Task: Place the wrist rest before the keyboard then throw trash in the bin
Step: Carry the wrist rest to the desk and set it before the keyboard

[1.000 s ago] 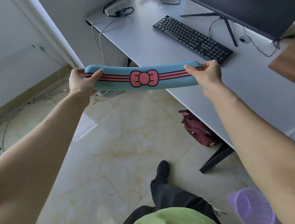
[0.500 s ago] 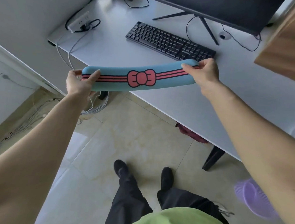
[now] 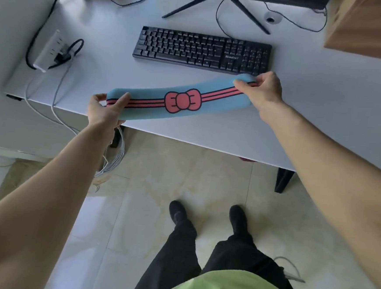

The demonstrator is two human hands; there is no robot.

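Observation:
A long blue wrist rest with pink stripes and a pink bow is held by both ends above the front part of the white desk. My left hand grips its left end near the desk's front edge. My right hand pinches its right end, just in front of the right end of the black keyboard. The rest slopes up to the right, its right end close to the keyboard. No bin or trash shows in this view.
A monitor stand straddles the desk behind the keyboard. A white power strip with cables lies at the desk's left. A wooden box sits at the right back. Cables hang off the desk's left front; a black desk leg stands right. My feet stand on the tile floor.
I have stepped up to the desk and the wrist rest has moved forward over it, toward the keyboard. The purple bin and the red bag have left the view.

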